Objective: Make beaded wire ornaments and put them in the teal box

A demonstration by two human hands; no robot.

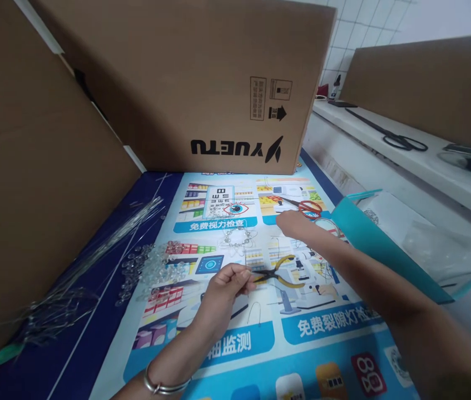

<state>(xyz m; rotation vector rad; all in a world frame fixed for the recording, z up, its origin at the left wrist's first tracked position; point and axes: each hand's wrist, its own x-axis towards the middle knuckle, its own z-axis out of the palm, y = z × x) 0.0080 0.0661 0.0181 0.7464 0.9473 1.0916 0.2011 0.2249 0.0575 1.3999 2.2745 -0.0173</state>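
My left hand is closed in a pinch, and a thin wire seems to rise from its fingertips. Yellow-handled pliers lie on the printed sheet, handles spread, jaws right beside those fingertips; contact is unclear. Just beyond is a ring of clear beads with thin wire loops around it. My right hand reaches farther forward, close to red-handled scissors; its fingers are hidden behind the back of the hand. A bent piece of wire rests nearer to me.
Loose clear beads spread at left, beside a bundle of wires. A teal box holding plastic bags stands at right. Cardboard walls the back and left. Black scissors lie on the ledge at right.
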